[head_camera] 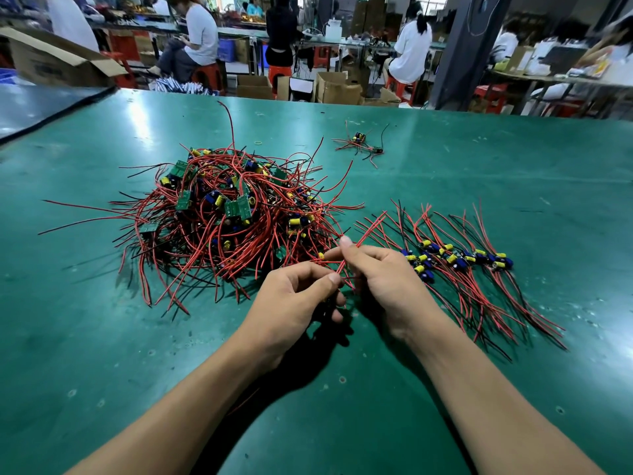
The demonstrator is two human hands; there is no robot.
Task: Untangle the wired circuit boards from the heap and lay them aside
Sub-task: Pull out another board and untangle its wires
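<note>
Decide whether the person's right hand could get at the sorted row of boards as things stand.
Probably yes, once it lets go: the right hand pinches red wires, but the sorted row lies just beside it on the table, with nothing between.

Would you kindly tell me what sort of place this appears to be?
Most likely an electronics assembly workshop: a heap of wired circuit boards lies on a green work table, sorted boards lie beside it, and workers sit behind among cardboard boxes.
</note>
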